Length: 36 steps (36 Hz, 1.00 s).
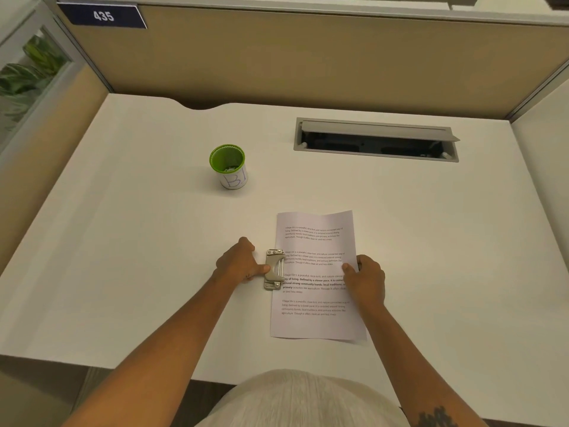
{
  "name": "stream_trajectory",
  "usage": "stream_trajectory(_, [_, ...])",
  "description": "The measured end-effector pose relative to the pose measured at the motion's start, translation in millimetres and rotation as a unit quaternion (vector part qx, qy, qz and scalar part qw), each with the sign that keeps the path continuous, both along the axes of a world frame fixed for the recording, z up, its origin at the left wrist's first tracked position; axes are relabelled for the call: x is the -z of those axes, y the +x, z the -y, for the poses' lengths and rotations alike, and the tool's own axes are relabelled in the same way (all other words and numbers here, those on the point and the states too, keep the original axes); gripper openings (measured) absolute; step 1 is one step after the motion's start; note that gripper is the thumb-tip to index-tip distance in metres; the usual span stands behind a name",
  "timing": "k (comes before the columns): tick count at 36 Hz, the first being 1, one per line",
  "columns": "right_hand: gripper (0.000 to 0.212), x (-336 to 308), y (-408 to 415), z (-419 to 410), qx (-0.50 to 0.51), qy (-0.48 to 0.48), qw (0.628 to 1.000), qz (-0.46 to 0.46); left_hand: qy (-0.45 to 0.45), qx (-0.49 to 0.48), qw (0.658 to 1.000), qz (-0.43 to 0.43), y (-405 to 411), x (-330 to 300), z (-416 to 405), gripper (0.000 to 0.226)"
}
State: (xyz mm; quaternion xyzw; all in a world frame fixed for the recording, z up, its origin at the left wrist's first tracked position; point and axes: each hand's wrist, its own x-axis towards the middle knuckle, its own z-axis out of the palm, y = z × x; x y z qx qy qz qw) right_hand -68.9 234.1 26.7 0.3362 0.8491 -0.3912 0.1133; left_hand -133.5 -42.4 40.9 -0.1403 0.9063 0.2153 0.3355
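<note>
Paperwork sits at the aligning stage, as far as one can judge. A printed sheet (pixel 317 274) lies flat on the white tabletop (pixel 147 248), close to the person's edge, with four blocks of text facing up. A small metal hole punch (pixel 275 269) is set against the sheet's left margin about halfway along, with its mouth over the paper's edge. The left hand (pixel 238 261) grips the punch from its outer side, thumb laid on the lever plate and fingers curled round the far end. It is not clear whether the thumb is bearing down. The right hand (pixel 366 280) pinches the sheet's right edge, thumb on top of the page and fingers apparently tucked under it, which seems meant to keep the paper square against the tool. Done, then: sheet laid out, punch brought to the margin, both hands in place. Left to do: the press itself, then sliding the paper free. No holes show along the visible margin, though the part under the punch is hidden. Well apart, toward the back left, stands a green cup (pixel 228 166) with a handwritten white label and some small pale bits at its bottom. An open cable hatch (pixel 375 140) is set into the tabletop at the back right.
</note>
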Motion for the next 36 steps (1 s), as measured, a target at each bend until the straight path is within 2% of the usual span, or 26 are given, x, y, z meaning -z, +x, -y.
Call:
stream_trajectory(26, [0.010, -0.2, 0.4, 1.1, -0.002, 0.013, 1.000, 0.000, -0.027, 0.003, 0.999, 0.019, -5.0, 0.5, -4.3, 0.082])
stream_trajectory(36, [0.010, 1.8, 0.6, 1.8, 0.002, 0.015, 1.000, -0.002, -0.048, 0.006, 0.999, -0.005, -3.4, -1.3, -8.8, 0.080])
